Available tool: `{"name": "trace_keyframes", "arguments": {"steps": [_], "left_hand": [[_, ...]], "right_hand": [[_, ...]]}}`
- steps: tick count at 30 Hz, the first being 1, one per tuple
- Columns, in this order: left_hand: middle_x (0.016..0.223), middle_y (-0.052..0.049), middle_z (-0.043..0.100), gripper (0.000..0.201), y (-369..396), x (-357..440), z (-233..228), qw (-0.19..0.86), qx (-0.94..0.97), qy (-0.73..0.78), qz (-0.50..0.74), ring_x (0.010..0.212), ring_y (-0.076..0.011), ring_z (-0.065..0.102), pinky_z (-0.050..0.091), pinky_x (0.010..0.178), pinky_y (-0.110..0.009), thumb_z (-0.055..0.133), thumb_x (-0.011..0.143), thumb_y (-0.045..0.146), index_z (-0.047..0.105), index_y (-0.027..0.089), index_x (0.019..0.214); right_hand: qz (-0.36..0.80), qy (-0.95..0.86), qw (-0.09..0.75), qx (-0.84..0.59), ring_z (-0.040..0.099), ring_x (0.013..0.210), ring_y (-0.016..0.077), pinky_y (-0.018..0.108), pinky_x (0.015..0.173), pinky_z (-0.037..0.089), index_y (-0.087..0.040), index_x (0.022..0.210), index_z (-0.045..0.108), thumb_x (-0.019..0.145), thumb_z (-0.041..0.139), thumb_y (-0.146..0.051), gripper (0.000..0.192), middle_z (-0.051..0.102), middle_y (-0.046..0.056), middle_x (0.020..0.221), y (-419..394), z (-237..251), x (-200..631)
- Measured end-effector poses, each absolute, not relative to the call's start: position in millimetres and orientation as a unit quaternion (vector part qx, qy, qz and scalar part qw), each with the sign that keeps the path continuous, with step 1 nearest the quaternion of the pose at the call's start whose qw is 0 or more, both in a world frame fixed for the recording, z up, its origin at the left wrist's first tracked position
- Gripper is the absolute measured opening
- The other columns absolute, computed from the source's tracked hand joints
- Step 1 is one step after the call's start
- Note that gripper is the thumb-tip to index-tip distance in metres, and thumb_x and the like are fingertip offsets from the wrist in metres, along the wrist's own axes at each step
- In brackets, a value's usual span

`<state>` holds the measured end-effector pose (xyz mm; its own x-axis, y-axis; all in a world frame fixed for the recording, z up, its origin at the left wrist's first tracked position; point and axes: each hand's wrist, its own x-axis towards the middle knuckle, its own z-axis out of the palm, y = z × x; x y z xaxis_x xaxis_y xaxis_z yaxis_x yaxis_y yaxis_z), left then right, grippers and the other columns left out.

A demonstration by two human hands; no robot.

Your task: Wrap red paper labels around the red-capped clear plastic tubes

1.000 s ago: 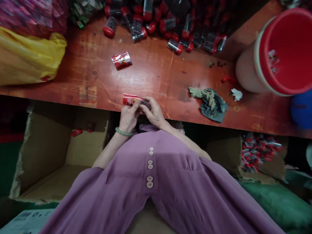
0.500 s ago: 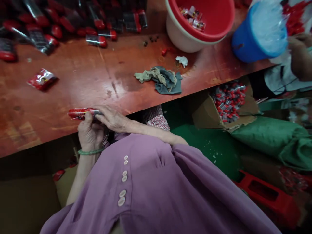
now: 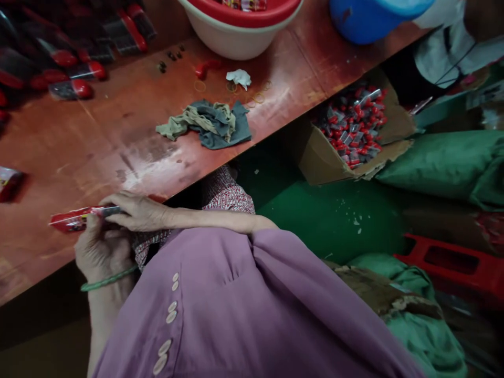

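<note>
**Hands holding a red packet at the bench edge**

A worn reddish wooden bench point(image 3: 118, 142) carries a crumpled rag point(image 3: 208, 123) and red-capped tubes point(image 3: 71, 79). Both hands grip a thin, glossy red packet point(image 3: 73, 219) at the near edge: left hand point(image 3: 103, 249) fingers curled beneath it, right hand point(image 3: 136, 211) fingers pinching its end. Bare wood lies between hands and rag.

Bare table point(image 3: 98, 152) lies open ahead of the hands. Further out a crumpled rag point(image 3: 208, 123) blocks the middle, tubes point(image 3: 74, 79) crowd the far left, and a red basin point(image 3: 240, 26) closes the far edge.
</note>
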<state>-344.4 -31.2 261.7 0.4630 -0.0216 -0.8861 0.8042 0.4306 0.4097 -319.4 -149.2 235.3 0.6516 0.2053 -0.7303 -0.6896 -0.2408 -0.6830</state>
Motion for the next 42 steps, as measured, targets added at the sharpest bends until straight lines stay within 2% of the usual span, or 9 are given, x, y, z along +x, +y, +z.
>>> {"name": "trace_keyframes", "arguments": {"steps": [4,6,10,14,18,26,30,36,42], "left_hand": [[0.095,0.032,0.072,0.009,-30,-338,265,0.738,0.432,0.424,-0.297,0.116,-0.0122,0.062,0.059,0.081,-0.032,0.074,0.077,0.041,0.069,0.048,0.074],[0.093,0.027,0.074,0.006,-31,-337,267,0.757,0.402,0.434,-0.276,0.117,-0.0118,0.062,0.058,0.082,-0.029,0.075,0.078,0.042,0.069,0.044,0.076],[0.078,0.011,0.074,0.025,-36,-337,271,0.79,0.313,0.49,-0.192,0.083,-0.0107,0.068,0.055,0.068,-0.022,0.087,0.069,0.037,0.067,0.025,0.077],[0.066,0.004,0.068,0.028,-39,-332,266,0.787,0.278,0.521,-0.178,0.057,-0.0068,0.06,0.044,0.054,-0.019,0.086,0.072,0.033,0.064,0.015,0.071],[0.061,0.001,0.068,0.04,-39,-331,262,0.778,0.27,0.541,-0.17,0.048,-0.0079,0.058,0.044,0.049,-0.02,0.092,0.059,0.039,0.065,0.012,0.07],[0.065,-0.002,0.07,0.048,-49,-328,273,0.791,0.214,0.537,-0.199,0.054,-0.011,0.063,0.051,0.055,-0.022,0.095,0.049,0.046,0.07,0.011,0.071],[0.068,-0.002,0.071,0.043,-50,-319,273,0.79,0.209,0.546,-0.185,0.055,-0.0109,0.062,0.052,0.056,-0.024,0.094,0.052,0.039,0.07,0.012,0.075],[0.072,-0.004,0.071,0.04,-60,-305,272,0.789,0.214,0.533,-0.217,0.056,-0.0116,0.061,0.05,0.054,-0.024,0.092,0.058,0.037,0.072,0.011,0.081],[0.072,-0.003,0.07,0.043,-62,-292,266,0.779,0.196,0.57,-0.172,0.065,-0.0114,0.063,0.051,0.064,-0.024,0.095,0.052,0.039,0.072,0.012,0.075]], "right_hand": [[0.4,0.207,0.583,-0.676,0.062,0.108,0.0201,0.031,0.092,0.058,-0.034,0.078,0.06,0.056,0.082,-0.033,0.032,0.068,-0.018,0.083,-149,231,-312],[0.378,0.196,0.581,-0.694,0.062,0.104,0.0191,0.029,0.083,0.06,-0.031,0.083,0.059,0.062,0.079,-0.033,0.029,0.067,-0.012,0.088,-149,241,-311],[0.352,0.144,0.616,-0.69,0.062,0.092,0.013,0.024,0.075,0.056,-0.025,0.097,0.054,0.085,0.06,-0.036,0.017,0.06,-0.006,0.097,-148,271,-312],[0.387,0.198,0.609,-0.663,0.059,0.066,0.0091,0.023,0.062,0.054,-0.02,0.102,0.049,0.088,0.06,-0.036,0.023,0.059,-0.004,0.089,-146,277,-310],[0.393,0.212,0.588,-0.675,0.059,0.059,0.0083,0.023,0.058,0.052,-0.022,0.102,0.049,0.084,0.067,-0.038,0.031,0.059,-0.005,0.083,-149,272,-314],[0.412,0.25,0.595,-0.643,0.06,0.059,0.0078,0.021,0.056,0.056,-0.022,0.102,0.054,0.074,0.076,-0.04,0.04,0.06,-0.005,0.081,-176,282,-305],[0.454,0.229,0.638,-0.579,0.067,0.07,0.0098,0.024,0.066,0.061,-0.023,0.115,0.059,0.078,0.075,-0.038,0.043,0.063,-0.001,0.095,-187,285,-295],[0.45,0.256,0.647,-0.559,0.071,0.071,0.0097,0.022,0.06,0.061,-0.027,0.116,0.062,0.073,0.082,-0.036,0.048,0.057,0.003,0.119,-205,277,-281],[0.515,0.25,0.634,-0.52,0.073,0.071,0.0116,0.021,0.059,0.059,-0.024,0.113,0.061,0.073,0.083,-0.036,0.048,0.068,0.001,0.103,-210,271,-261]]}}
